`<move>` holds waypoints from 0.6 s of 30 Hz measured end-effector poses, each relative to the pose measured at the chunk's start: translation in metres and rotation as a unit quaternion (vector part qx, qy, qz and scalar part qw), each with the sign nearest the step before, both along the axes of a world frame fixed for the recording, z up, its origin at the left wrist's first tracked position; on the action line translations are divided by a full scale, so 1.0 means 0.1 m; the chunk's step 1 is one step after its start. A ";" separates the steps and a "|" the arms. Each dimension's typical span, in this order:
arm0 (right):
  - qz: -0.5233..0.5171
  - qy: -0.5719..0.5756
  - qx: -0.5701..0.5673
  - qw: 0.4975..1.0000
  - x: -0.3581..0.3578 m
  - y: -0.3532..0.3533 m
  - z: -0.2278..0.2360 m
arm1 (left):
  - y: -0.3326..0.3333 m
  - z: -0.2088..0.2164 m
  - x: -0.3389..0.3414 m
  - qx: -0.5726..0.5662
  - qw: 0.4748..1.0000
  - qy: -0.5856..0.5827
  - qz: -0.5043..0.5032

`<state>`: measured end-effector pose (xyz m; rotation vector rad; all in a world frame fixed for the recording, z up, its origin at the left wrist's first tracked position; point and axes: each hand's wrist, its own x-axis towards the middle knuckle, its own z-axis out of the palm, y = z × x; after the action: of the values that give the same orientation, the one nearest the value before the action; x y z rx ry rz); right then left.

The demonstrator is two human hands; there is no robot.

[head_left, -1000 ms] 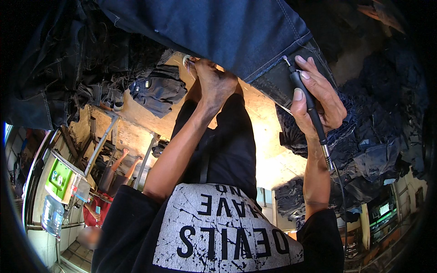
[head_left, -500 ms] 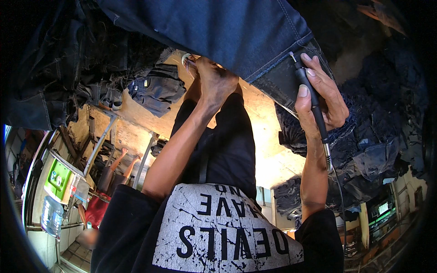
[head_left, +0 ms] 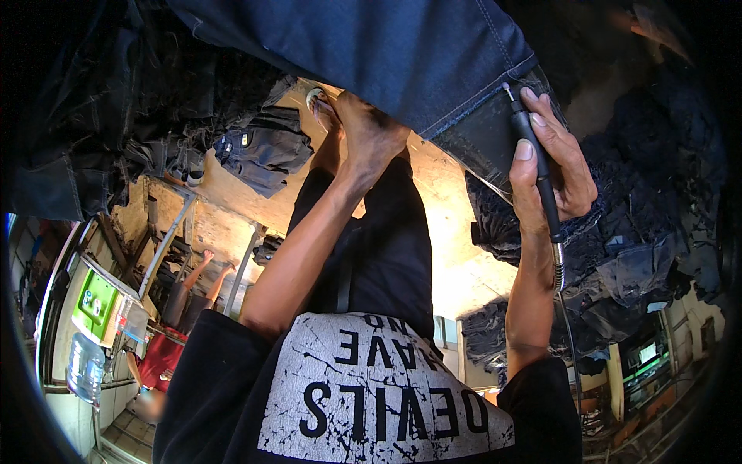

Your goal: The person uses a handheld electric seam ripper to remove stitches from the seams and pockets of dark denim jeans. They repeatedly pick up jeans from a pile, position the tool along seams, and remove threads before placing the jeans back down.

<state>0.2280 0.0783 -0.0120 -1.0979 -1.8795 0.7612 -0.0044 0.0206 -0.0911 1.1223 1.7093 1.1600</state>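
Note:
Dark blue denim trousers (head_left: pixel 371 54) fill the upper middle, a leg end with a stitched hem facing me. My right hand (head_left: pixel 560 166) is closed around a slim black pen-shaped rotary tool (head_left: pixel 539 166), thumb on one side and fingers on the other. Its small rounded tip meets the denim at the hem seam, near the right corner. A metal spring collar and thin cable trail from its lower end. My left hand (head_left: pixel 375 127) reaches under the left part of the same leg end; the cloth hides its fingers.
Heaps of dark denim (head_left: pixel 618 193) lie to the right, with more piled at the upper left. A folded dark garment (head_left: pixel 263 151) rests on the tan floor (head_left: pixel 464 263). At the left are a person in red (head_left: pixel 161 359), a water jug (head_left: pixel 85 367) and a green tray (head_left: pixel 97 305).
The rotary tool and my right hand have shifted slightly right, and the tip has moved along the hem toward its right corner. My left hand stays nearly in place under the cloth.

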 end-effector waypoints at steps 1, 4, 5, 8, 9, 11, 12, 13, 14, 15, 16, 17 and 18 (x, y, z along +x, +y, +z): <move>0.006 -0.003 0.012 1.000 -0.01 0.00 0.01 | 0.00 0.00 0.03 -0.011 1.000 -0.007 0.015; -0.020 -0.002 0.005 1.000 -0.04 0.01 0.07 | 0.06 -0.01 0.08 0.026 0.999 -0.034 0.027; -0.048 0.010 -0.007 0.999 -0.05 0.01 0.10 | 0.07 0.02 0.04 -0.023 0.999 -0.036 0.010; -0.169 0.130 -0.034 0.977 -0.07 0.04 0.21 | 0.03 0.25 -0.25 -0.225 0.971 -0.034 -0.079; -0.215 0.196 -0.066 0.954 -0.10 0.06 0.25 | 0.01 0.40 -0.43 -0.252 0.961 -0.048 -0.108; -0.236 0.166 -0.047 0.956 -0.15 0.09 0.39 | -0.11 0.84 -0.86 -0.207 0.968 -0.048 -0.137; -0.201 0.152 -0.020 0.968 -0.21 0.12 0.48 | -0.19 1.12 -1.05 -0.179 0.976 -0.072 -0.098; -0.197 0.099 -0.020 0.975 -0.28 0.13 0.58 | -0.19 1.42 -1.28 -0.137 0.983 0.092 -0.082; -0.171 0.074 -0.036 0.982 -0.39 0.17 0.67 | -0.14 1.70 -1.46 -0.112 0.981 0.149 -0.062; -0.144 0.073 -0.033 0.986 -0.57 0.25 0.74 | 0.00 1.96 -1.61 -0.108 0.974 0.198 -0.032; -0.150 0.056 -0.019 0.987 -0.75 0.35 0.79 | 0.20 2.15 -1.71 -0.064 0.971 0.229 -0.033; -0.163 0.030 -0.044 0.985 -0.90 0.42 0.83 | 0.49 2.27 -1.81 0.010 0.968 0.245 -0.045; -0.175 0.006 -0.068 0.982 -1.02 0.49 0.84 | 0.80 2.32 -1.89 0.083 0.954 0.281 -0.055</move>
<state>0.1259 0.1272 0.0723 -1.4596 -1.5803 0.6959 -0.1929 0.1009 0.1410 1.7571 1.9536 0.9823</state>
